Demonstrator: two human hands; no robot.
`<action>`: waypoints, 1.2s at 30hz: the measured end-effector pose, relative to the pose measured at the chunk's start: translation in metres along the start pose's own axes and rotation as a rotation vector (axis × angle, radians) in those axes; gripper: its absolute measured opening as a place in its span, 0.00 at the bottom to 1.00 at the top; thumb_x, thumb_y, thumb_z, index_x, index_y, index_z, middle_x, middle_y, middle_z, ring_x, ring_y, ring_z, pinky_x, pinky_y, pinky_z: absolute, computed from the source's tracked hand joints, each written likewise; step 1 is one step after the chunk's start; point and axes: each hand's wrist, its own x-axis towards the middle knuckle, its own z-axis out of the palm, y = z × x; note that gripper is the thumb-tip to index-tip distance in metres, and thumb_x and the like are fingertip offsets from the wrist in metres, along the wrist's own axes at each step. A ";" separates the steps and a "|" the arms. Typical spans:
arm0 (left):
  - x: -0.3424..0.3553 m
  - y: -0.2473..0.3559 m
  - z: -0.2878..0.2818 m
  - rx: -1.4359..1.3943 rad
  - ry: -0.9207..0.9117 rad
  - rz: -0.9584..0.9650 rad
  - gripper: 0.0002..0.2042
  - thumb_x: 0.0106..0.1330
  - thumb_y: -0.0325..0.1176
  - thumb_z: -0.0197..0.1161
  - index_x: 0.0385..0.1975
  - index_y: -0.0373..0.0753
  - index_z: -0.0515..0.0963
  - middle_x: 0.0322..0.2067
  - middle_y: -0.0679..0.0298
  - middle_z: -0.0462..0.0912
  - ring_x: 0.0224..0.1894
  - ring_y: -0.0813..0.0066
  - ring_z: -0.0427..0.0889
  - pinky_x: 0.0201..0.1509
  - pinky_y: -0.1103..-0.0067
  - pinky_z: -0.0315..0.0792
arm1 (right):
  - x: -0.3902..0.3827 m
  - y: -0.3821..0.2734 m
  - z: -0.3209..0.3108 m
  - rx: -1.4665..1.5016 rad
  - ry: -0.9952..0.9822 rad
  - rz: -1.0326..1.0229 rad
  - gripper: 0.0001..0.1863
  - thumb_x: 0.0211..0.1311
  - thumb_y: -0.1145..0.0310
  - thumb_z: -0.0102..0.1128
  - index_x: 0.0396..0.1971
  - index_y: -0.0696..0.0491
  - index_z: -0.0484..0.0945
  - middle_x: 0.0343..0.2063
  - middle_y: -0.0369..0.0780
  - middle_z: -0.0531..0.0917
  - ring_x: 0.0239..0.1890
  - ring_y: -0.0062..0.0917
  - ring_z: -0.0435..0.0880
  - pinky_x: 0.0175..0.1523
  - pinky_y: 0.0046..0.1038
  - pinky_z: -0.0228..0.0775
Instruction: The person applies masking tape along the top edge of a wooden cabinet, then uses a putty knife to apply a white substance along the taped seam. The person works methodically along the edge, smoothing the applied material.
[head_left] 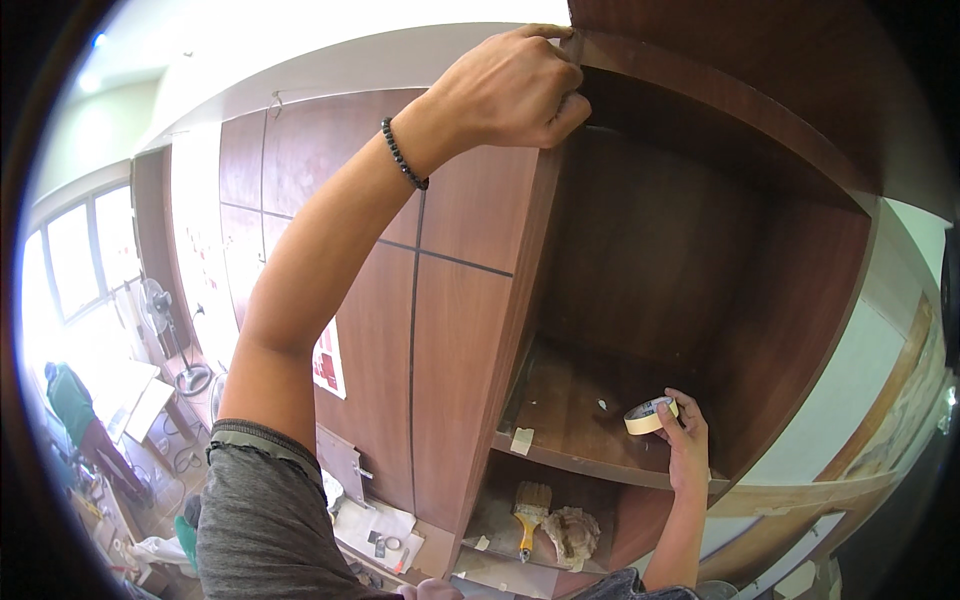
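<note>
My left hand (520,85) is raised to the upper left corner of a dark brown wooden cabinet (655,250). Its index finger reaches along the top edge while the other fingers curl inward; whatever they may pinch is hidden. A black bead bracelet (401,155) circles that wrist. Lower right, my right hand (688,440) grips a roll of pale yellow masking tape (645,417) between thumb and fingers, in front of the middle shelf (570,395). A short piece of tape (522,441) sticks to that shelf's front edge.
On the lower shelf lie a paintbrush (530,520) with a yellow handle and a crumpled rag (572,535). Brown panelled doors (360,290) stand to the left. Below them, a ledge (375,530) carries papers and small items. Far left are a standing fan (160,310) and a person in green (75,400).
</note>
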 end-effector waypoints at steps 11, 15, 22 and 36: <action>0.003 0.000 -0.004 0.004 -0.034 -0.019 0.15 0.58 0.31 0.53 0.10 0.33 0.74 0.12 0.50 0.75 0.13 0.55 0.75 0.75 0.61 0.71 | 0.000 0.000 0.000 0.016 -0.006 -0.002 0.25 0.69 0.59 0.71 0.58 0.58 0.78 0.47 0.38 0.82 0.48 0.22 0.81 0.54 0.27 0.76; 0.007 0.002 -0.009 0.034 -0.139 -0.047 0.15 0.59 0.31 0.53 0.10 0.33 0.75 0.13 0.49 0.76 0.14 0.55 0.76 0.75 0.61 0.71 | 0.000 0.000 -0.001 0.017 -0.006 0.002 0.25 0.68 0.59 0.72 0.58 0.58 0.78 0.47 0.38 0.82 0.48 0.22 0.81 0.54 0.27 0.76; 0.002 -0.003 0.000 0.007 0.039 0.010 0.15 0.58 0.30 0.54 0.10 0.33 0.73 0.13 0.47 0.77 0.16 0.53 0.77 0.76 0.61 0.70 | 0.001 0.000 0.000 -0.001 -0.008 -0.002 0.26 0.68 0.58 0.71 0.58 0.58 0.78 0.48 0.39 0.82 0.49 0.22 0.81 0.54 0.27 0.76; 0.008 0.010 -0.012 0.005 -0.120 -0.053 0.15 0.58 0.31 0.54 0.10 0.33 0.72 0.13 0.47 0.75 0.15 0.51 0.74 0.74 0.63 0.72 | 0.000 0.002 -0.002 0.016 -0.001 -0.007 0.24 0.69 0.60 0.71 0.58 0.57 0.78 0.47 0.38 0.82 0.49 0.21 0.80 0.53 0.27 0.75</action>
